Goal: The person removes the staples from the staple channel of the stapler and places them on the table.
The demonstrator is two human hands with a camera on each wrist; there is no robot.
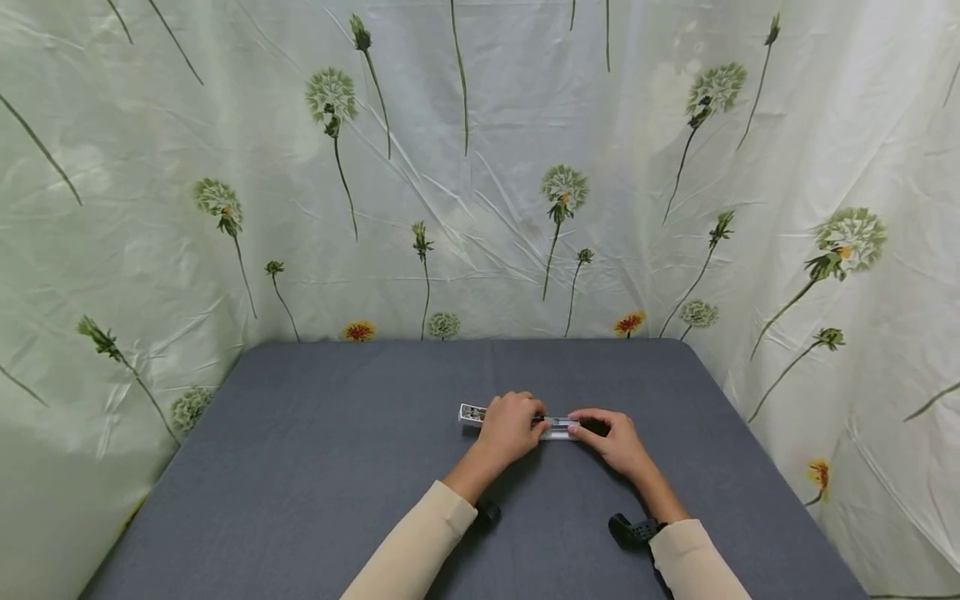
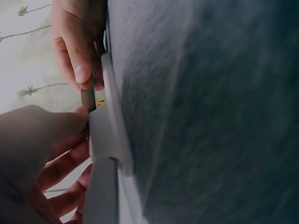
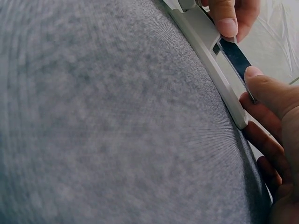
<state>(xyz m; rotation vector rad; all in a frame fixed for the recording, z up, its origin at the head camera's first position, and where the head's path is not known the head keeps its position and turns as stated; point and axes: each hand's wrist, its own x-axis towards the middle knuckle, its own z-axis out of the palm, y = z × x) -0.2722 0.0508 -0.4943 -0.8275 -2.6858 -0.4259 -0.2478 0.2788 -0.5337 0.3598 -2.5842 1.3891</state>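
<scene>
A light grey stapler [image 1: 561, 433] lies across the dark table, its top arm [image 1: 472, 414] swung back to the left. In the right wrist view its dark metal staple rail [image 3: 237, 58] stands slightly raised over the pale base [image 3: 224, 88]. My left hand [image 1: 512, 427] pinches the stapler near its middle, thumb and fingertips at the rail. From the other side, my right hand [image 1: 615, 440] pinches the free end of the rail between thumb and index finger, with other fingers near the base's tip. The left hand covers part of the stapler in the head view.
The stapler rests on a dark grey tabletop [image 1: 315, 467]. A pale curtain with dandelion prints [image 1: 495, 208] hangs behind and beside the table. Black wrist straps with devices [image 1: 633, 530] sit at the cuffs of the cream sleeves.
</scene>
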